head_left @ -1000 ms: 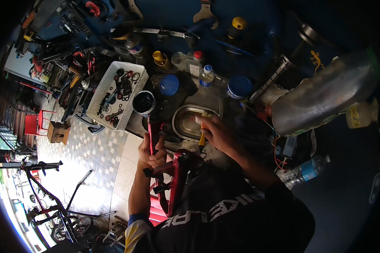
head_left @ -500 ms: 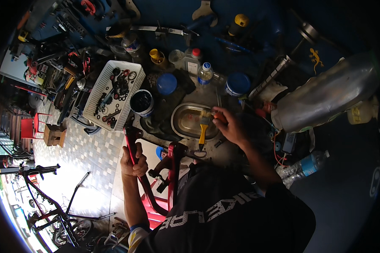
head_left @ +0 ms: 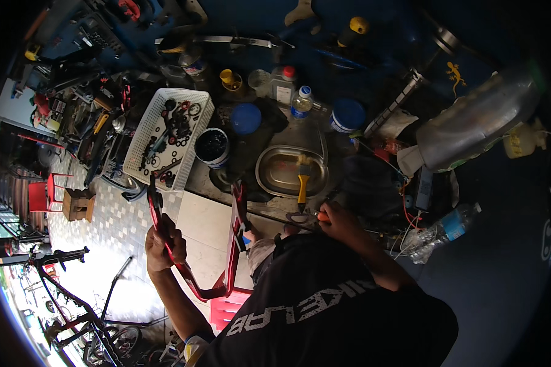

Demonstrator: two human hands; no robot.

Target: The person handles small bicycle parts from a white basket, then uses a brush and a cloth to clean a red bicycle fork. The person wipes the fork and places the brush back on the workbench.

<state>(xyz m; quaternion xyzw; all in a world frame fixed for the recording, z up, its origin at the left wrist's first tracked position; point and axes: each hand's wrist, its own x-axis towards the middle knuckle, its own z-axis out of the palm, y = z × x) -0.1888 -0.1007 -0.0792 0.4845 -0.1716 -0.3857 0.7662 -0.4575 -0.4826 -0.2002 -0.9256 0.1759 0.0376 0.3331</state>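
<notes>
My left hand (head_left: 165, 246) is wrapped round one arm of a red U-shaped bicycle frame part (head_left: 228, 260), which looks like a rear swingarm. It hangs in front of the bench, left of my body. My right hand (head_left: 341, 223) is closed round a tool with an orange handle (head_left: 322, 216), close to my body at the bench's near edge. The tool's working end cannot be made out. Just beyond that hand, a yellow-handled paintbrush (head_left: 303, 183) leans in an oval metal tray (head_left: 264, 177), bristles inside. A dark ring-shaped piece (head_left: 296, 217) lies beside the orange handle.
A white perforated basket (head_left: 197, 131) of small parts stands left of an open tub of dark grease (head_left: 212, 147). Bottles (head_left: 300, 103), a blue lid (head_left: 246, 118) and a blue tub (head_left: 348, 115) stand farther back. A plastic bottle (head_left: 448, 229) lies right. A bicycle frame (head_left: 61, 300) stands lower left.
My left hand has moved left and down, turning the red frame part and carrying it away from the bench. My right hand has drawn back from the tray toward my body with the orange-handled tool.
</notes>
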